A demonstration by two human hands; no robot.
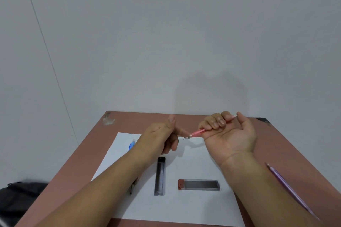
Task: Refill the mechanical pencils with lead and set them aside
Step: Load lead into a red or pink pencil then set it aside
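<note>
Mid-refill, seemingly: right hand (227, 131) fingers curled round pink pencil (198, 132), left hand (162, 134) fingers' pinch unclear; next, steady lead feeding.

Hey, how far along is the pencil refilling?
Possibly done: the purple pencil lies off the paper by the right arm. In hand: the right hand grips the pink pencil, left hand at its tip. Left: the blue pencil.

A reddish-brown table (276, 140) bears white paper (193, 206) and a purple pencil (287, 188).
</note>
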